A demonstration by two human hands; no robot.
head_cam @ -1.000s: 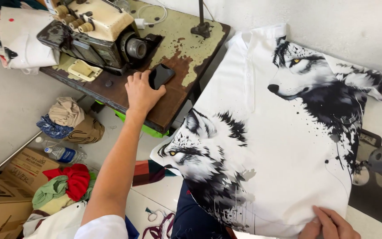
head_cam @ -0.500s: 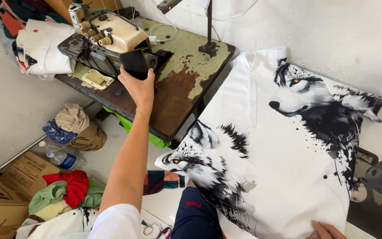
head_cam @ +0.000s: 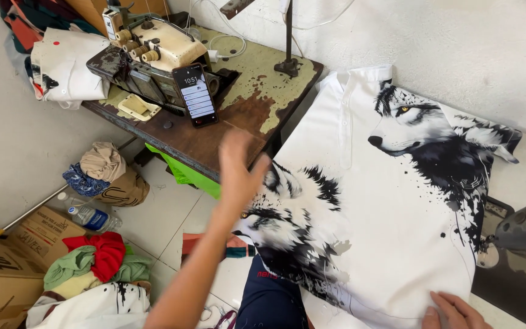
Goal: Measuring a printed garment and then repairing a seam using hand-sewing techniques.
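A white shirt (head_cam: 391, 201) printed with black and grey wolf heads lies spread flat in front of me. My right hand (head_cam: 453, 309) rests flat on its lower edge at the bottom right. My left hand (head_cam: 238, 169) is in the air, open and blurred, between the worn wooden table (head_cam: 257, 103) and the shirt, holding nothing. A black phone (head_cam: 195, 94) with its screen lit leans upright against the old cream sewing machine (head_cam: 153, 55) on that table.
Folded white cloth (head_cam: 68, 67) sits at the table's left end. On the tiled floor lie a heap of coloured rags (head_cam: 92, 262), a plastic bottle (head_cam: 89, 216), brown bundles (head_cam: 108, 173) and cardboard boxes (head_cam: 1, 268). A dark machine (head_cam: 522, 234) stands at the right.
My left hand lifted the phone off the table, stood it against the sewing machine, let go and pulled back toward the shirt. My right hand stayed on the shirt's hem.
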